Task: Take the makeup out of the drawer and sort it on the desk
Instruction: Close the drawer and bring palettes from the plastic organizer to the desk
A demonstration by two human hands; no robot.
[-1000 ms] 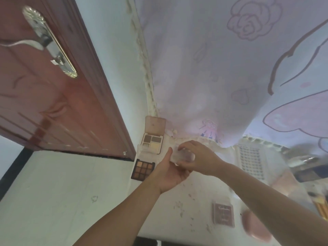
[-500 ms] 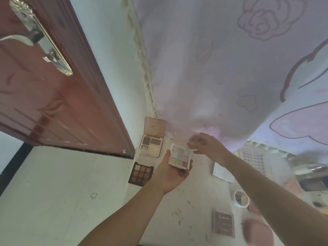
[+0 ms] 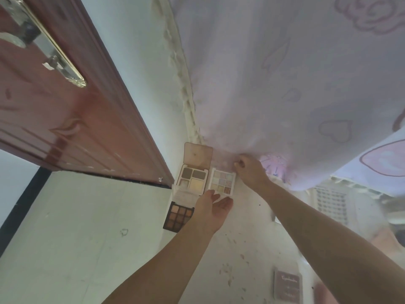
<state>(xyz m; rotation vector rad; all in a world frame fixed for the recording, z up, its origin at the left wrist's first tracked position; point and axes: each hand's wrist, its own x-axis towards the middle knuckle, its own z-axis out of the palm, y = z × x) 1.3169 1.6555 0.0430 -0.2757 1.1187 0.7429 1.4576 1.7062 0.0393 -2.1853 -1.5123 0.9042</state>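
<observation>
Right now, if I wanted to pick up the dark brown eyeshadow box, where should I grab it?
Probably by its two long side edges, coming down from above. The dark brown palette lies flat and open on the white desk, so there is no lid to catch. Its left edge sits at the desk's rim, which leaves room for a thumb there. The left hand hovers beside its right edge, closest for the job.

Your pastel palette [image 3: 221, 181] lies open and flat, at three o'clock of the beige quad palette [image 3: 193, 179]; the brown palette [image 3: 178, 215] sits at six.
</observation>
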